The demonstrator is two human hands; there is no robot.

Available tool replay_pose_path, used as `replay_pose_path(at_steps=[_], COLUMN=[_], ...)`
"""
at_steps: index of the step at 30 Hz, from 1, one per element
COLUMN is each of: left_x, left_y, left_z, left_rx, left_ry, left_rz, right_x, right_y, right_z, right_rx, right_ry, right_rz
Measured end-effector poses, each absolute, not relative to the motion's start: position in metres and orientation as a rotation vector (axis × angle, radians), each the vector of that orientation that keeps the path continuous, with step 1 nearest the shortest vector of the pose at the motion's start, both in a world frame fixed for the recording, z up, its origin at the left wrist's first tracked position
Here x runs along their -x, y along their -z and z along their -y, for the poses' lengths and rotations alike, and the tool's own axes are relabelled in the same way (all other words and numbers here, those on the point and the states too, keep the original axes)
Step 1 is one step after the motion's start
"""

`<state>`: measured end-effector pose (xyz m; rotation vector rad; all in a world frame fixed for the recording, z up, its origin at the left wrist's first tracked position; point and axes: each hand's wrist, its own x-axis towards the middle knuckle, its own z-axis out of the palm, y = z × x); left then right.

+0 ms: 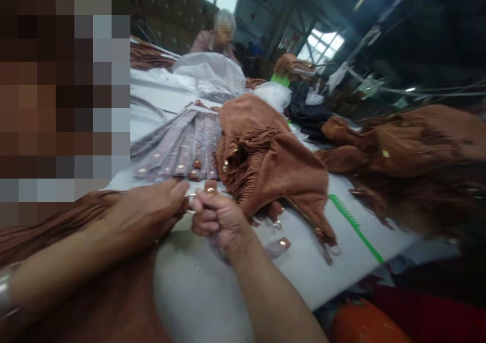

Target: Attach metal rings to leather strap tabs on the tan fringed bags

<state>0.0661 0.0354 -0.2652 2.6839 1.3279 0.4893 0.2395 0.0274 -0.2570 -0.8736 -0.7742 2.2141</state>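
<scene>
My left hand [157, 206] is closed around the end of a brown fringed suede piece [87, 214], next to a metal ring [191, 203]. Touching that ring from the right, my right hand [220, 219] pinches a strap end [210, 187] with a brass stud; part of a plastic-wrapped strap shows beneath the fist. Just beyond both hands lie several plastic-wrapped straps [182, 145] with studded tips. A brown suede bag [261, 156] with fringe rests to their right.
A green comb [357, 226] lies on the white table [299, 282] at the right. More brown suede bags [406, 140] are piled beyond it. Clear plastic wrap [212, 72] covers part of the far table, where a person [207, 40] sits. Something orange [364, 323] is at the lower right.
</scene>
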Motion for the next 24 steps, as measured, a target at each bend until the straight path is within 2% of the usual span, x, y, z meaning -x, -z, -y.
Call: replay_pose_path(at_steps=[2, 5, 9, 15, 24], left_x=[-0.064, -0.06, -0.055, -0.06, -0.051], left_y=[0.251, 0.241, 0.24, 0.244, 0.247], left_z=[-0.035, -0.042, -0.042, -0.036, -0.047], left_rx=[-2.751, -2.743, -2.707, -2.668, -2.589], left_ry=[-0.271, -0.173, -0.317, -0.517, -0.615], left_rz=[-1.303, -1.175, -1.141, -1.116, -0.94], right_x=[-0.243, -0.246, -0.244, -0.24, -0.246], right_y=[0.257, 0.261, 0.257, 0.251, 0.253], right_z=[-0.029, -0.036, -0.035, -0.034, -0.04], right_rx=[0.835, 0.811, 1.039, 1.15, 1.179], right_ry=[-2.26, -2.256, -2.005, -1.799, -1.671], right_rz=[0.778, 0.793, 0.929, 0.949, 1.077])
